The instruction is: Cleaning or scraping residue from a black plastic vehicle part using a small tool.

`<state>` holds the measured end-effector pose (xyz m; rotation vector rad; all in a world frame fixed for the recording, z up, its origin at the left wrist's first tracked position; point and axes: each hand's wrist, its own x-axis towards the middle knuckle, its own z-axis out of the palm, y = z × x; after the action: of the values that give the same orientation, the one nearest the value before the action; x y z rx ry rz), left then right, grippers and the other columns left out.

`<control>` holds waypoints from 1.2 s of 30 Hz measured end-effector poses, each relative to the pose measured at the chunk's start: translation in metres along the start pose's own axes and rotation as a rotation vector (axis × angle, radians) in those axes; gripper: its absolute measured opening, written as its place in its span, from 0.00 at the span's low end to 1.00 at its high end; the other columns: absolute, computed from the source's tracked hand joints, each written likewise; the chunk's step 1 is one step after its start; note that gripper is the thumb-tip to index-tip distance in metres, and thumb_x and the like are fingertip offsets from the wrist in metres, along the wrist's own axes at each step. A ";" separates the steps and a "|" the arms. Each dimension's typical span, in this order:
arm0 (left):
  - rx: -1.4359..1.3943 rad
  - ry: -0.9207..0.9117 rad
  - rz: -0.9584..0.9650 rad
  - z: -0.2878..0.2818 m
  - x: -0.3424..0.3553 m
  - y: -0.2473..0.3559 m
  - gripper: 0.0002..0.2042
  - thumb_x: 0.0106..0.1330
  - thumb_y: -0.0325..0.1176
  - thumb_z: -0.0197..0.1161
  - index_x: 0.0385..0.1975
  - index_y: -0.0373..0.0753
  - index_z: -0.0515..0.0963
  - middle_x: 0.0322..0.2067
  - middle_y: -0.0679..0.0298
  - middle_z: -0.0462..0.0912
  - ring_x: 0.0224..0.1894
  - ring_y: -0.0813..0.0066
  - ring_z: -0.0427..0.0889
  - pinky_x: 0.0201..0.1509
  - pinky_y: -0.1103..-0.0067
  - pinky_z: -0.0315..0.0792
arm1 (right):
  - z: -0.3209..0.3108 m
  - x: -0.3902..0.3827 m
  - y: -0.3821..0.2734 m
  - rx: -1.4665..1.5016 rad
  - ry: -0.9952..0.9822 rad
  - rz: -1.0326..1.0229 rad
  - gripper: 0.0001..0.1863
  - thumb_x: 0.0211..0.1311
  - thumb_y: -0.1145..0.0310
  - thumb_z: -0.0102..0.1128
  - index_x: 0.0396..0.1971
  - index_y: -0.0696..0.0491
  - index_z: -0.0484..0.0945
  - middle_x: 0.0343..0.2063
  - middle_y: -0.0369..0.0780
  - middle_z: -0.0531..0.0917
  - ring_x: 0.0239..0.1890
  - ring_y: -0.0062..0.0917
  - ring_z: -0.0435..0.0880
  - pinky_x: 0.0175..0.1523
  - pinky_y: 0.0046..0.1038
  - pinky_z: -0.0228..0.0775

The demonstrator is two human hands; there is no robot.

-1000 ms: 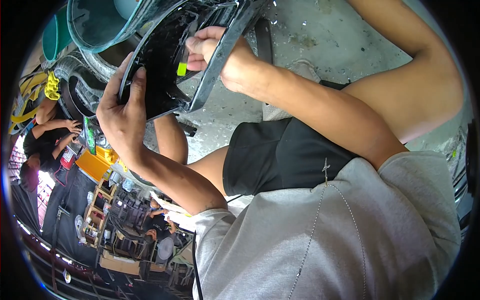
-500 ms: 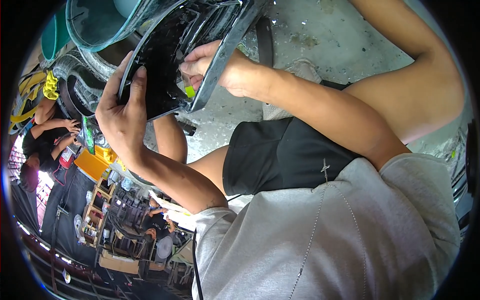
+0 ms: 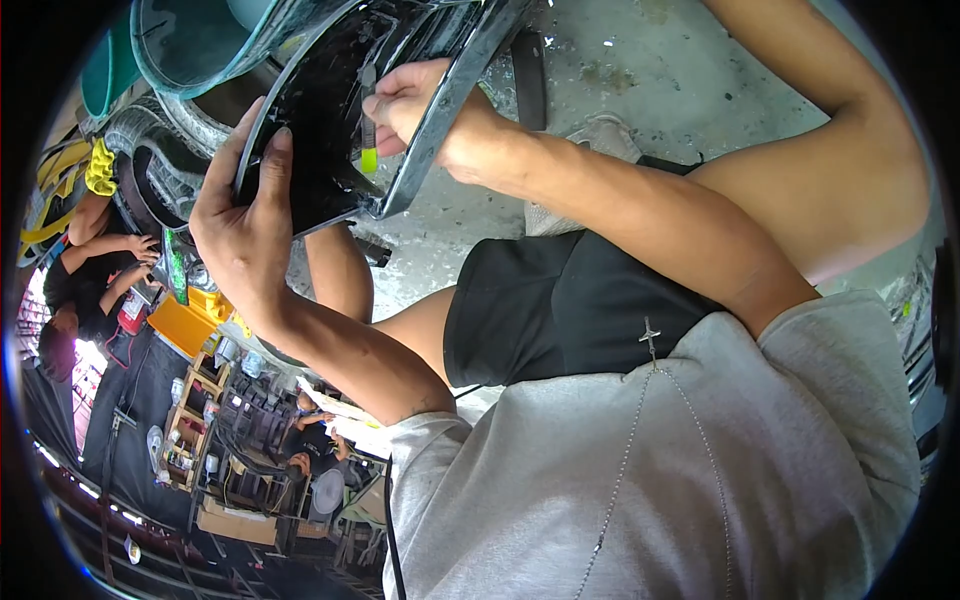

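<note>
My left hand (image 3: 243, 230) grips the left rim of a glossy black curved panel (image 3: 310, 175), fingers over its edge and thumb on the inner face. My right hand (image 3: 435, 120) is closed around a thin flat tool with a bright yellow-green end (image 3: 369, 158), held inside the panel's hollow. My thumb and fingertips pinch it, and its green end points down. The panel's straight grey-lit right edge passes beside my right fingers. Whether the tool touches the inner surface I cannot tell.
Teal buckets (image 3: 200, 55) and grimy rounded parts (image 3: 150, 165) sit upper left. A yellow plastic piece (image 3: 178, 325) lies below them. A co-worker (image 3: 85, 290) is at the far left, another (image 3: 310, 450) by cluttered shelving (image 3: 215, 440) lower left. Speckled concrete floor (image 3: 620, 80) lies beyond the panel.
My right hand and the tool moved down inside the panel half a second ago and have since moved back up. My left hand keeps its grip, shifted very slightly upward.
</note>
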<state>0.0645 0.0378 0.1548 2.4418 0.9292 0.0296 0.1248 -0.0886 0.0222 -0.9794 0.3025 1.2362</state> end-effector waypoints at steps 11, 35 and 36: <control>-0.019 -0.010 -0.007 0.000 0.001 0.001 0.17 0.69 0.32 0.72 0.55 0.38 0.84 0.37 0.66 0.89 0.39 0.87 0.80 0.48 0.87 0.73 | -0.003 0.002 0.000 0.003 -0.081 0.017 0.14 0.67 0.69 0.67 0.46 0.64 0.82 0.33 0.45 0.86 0.31 0.28 0.87 0.38 0.27 0.83; 0.006 0.007 -0.040 0.000 0.000 0.002 0.17 0.68 0.34 0.72 0.55 0.40 0.85 0.35 0.67 0.89 0.38 0.87 0.80 0.46 0.87 0.73 | -0.001 0.002 0.000 0.015 -0.028 0.001 0.14 0.67 0.69 0.66 0.45 0.64 0.81 0.34 0.46 0.86 0.30 0.26 0.86 0.36 0.24 0.82; 0.014 0.006 -0.040 0.000 0.000 0.002 0.17 0.68 0.34 0.72 0.55 0.40 0.85 0.35 0.67 0.89 0.37 0.87 0.80 0.45 0.87 0.73 | -0.001 0.003 0.000 0.003 -0.026 0.003 0.14 0.67 0.69 0.66 0.45 0.64 0.81 0.34 0.46 0.86 0.30 0.26 0.86 0.36 0.24 0.83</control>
<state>0.0660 0.0364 0.1558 2.4365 0.9836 0.0164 0.1264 -0.0878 0.0195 -0.9595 0.2860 1.2502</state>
